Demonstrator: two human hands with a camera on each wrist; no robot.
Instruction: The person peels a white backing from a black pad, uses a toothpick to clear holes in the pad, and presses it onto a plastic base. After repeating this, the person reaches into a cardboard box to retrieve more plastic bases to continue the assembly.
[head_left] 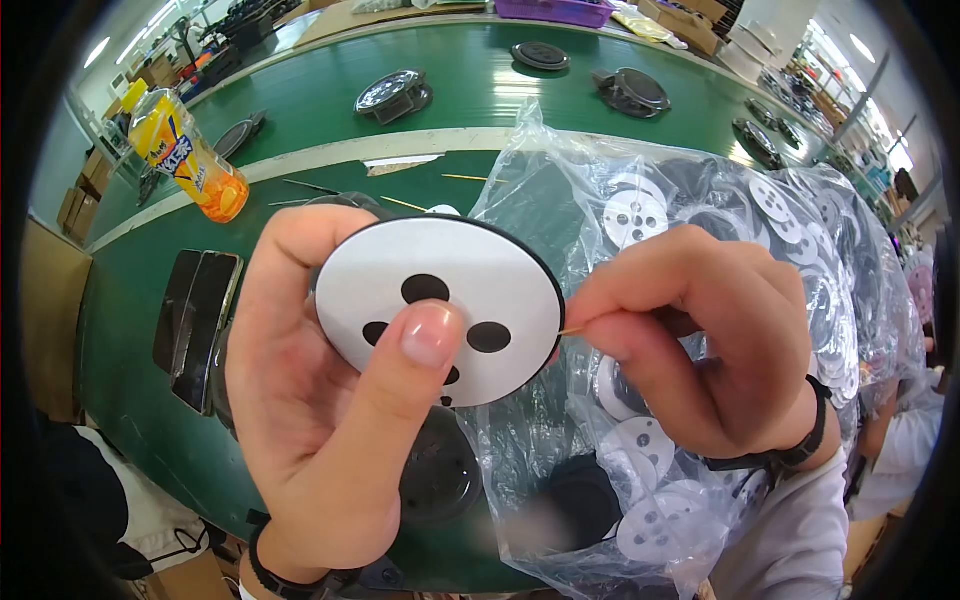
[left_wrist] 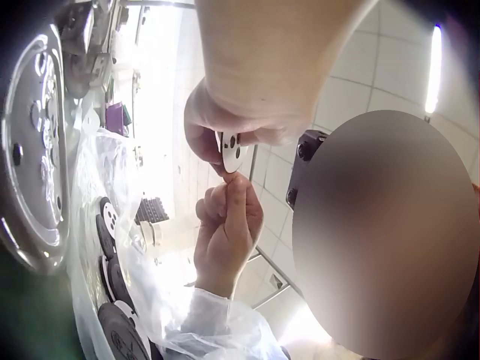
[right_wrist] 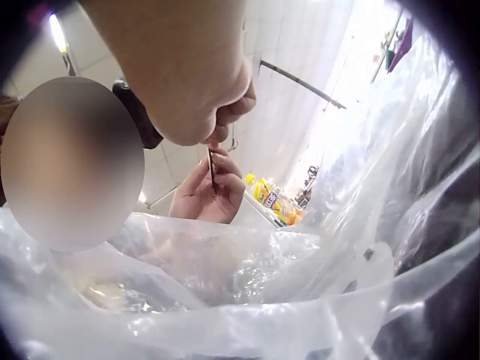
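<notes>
A white oval disc (head_left: 440, 310) with black round holes and a black rim is gripped by the left hand (head_left: 330, 400), thumb across its face and fingers behind. At the disc's right edge, the right hand (head_left: 710, 335) pinches a thin wooden stick (head_left: 572, 331) between thumb and index finger, its tip against the rim. The left wrist view has the disc (left_wrist: 232, 152) in the left hand (left_wrist: 247, 120), with the right hand (left_wrist: 225, 232) just below. In the right wrist view the disc (right_wrist: 211, 171) appears edge-on between the right hand (right_wrist: 202, 112) and the left hand (right_wrist: 206, 196).
A clear plastic bag (head_left: 540, 200) holding many white discs lies on the green table (head_left: 120, 330) at the right. A yellow-labelled bottle (head_left: 185, 155), a dark phone (head_left: 205, 330) and loose sticks (head_left: 467, 177) are around the hands. Black round parts (head_left: 540, 55) sit further back.
</notes>
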